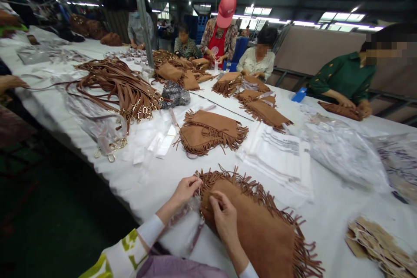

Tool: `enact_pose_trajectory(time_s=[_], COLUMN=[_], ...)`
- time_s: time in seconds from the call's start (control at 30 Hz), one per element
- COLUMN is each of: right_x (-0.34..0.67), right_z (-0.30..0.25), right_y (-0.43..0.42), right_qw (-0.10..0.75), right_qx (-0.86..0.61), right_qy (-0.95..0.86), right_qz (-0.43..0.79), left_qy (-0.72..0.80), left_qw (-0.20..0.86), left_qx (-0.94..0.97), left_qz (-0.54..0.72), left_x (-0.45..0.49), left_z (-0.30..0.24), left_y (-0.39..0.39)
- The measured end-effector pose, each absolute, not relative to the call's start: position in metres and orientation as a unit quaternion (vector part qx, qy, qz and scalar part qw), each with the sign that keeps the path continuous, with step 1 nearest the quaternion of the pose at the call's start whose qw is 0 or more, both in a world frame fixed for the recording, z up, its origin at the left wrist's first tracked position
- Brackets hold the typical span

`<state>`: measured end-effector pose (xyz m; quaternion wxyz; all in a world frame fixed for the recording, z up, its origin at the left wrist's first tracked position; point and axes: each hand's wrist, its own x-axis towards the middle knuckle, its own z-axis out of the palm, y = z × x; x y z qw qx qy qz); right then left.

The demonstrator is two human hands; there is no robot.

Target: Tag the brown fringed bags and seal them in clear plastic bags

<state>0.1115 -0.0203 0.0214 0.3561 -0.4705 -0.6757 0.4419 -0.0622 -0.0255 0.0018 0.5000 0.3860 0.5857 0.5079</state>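
From where I stand, the fringed brown bag (257,226) lies flat on the white worktop (332,221), right in front of the person wearing the camera, its strands splayed along the far edge and the right-hand end; the left hand (186,189) is at the bag's upper left corner, its fingers pinched together on a thin pale cord (199,176); the right hand (225,213) is over the left part of the bag, thumb and fingers bent close to the surface, though I cannot tell whether they are clamped on anything; just beyond the bag sit two more fringed pieces (215,124), one overlapping the other, with folded white printed bags (280,152) to their right; farther left is a heap of brown straps (114,82) with gold-coloured metal clasps; clear plastic wrapping (348,156) lies to the right, and nearer the edge there is a stack of tan tags (378,241) with pale cords; across the worktop, a co-worker in a red cap (219,30) and another in green (345,79) have their hands on brown pieces too.
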Motion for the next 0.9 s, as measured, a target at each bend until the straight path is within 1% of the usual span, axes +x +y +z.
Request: enact_pose_trajectory(time_s=[0.07,0.1,0.2,0.27,0.33,0.5,0.73,0.9], right_x=[0.111,0.111,0.110,0.105,0.099,0.091,0.097,0.097], right_z=[0.022,0.023,0.029,0.034,0.037,0.036,0.030,0.029], right_y=[-0.008,-0.003,0.005,0.005,0.002,0.002,0.005,0.005], right_qw=[0.391,0.391,0.336,0.294,0.280,0.286,0.282,0.287], right_qx=[-0.520,-0.522,-0.472,-0.440,-0.426,-0.438,-0.437,-0.441], right_qy=[-0.640,-0.650,-0.731,-0.764,-0.767,-0.741,-0.731,-0.726], right_qz=[0.407,0.389,0.359,0.369,0.390,0.421,0.442,0.442], left_qy=[0.573,0.567,0.551,0.540,0.529,0.524,0.547,0.559], left_qw=[0.503,0.504,0.502,0.495,0.487,0.492,0.536,0.526], left_qx=[0.394,0.397,0.409,0.424,0.442,0.454,0.413,0.411], left_qz=[0.514,0.517,0.526,0.532,0.536,0.526,0.493,0.492], left_x=[-0.059,-0.057,-0.052,-0.052,-0.054,-0.059,-0.055,-0.056], left_z=[0.002,0.002,0.004,0.008,0.011,0.017,0.010,0.012], left_y=[-0.027,-0.028,-0.029,-0.028,-0.026,-0.024,-0.029,-0.031])
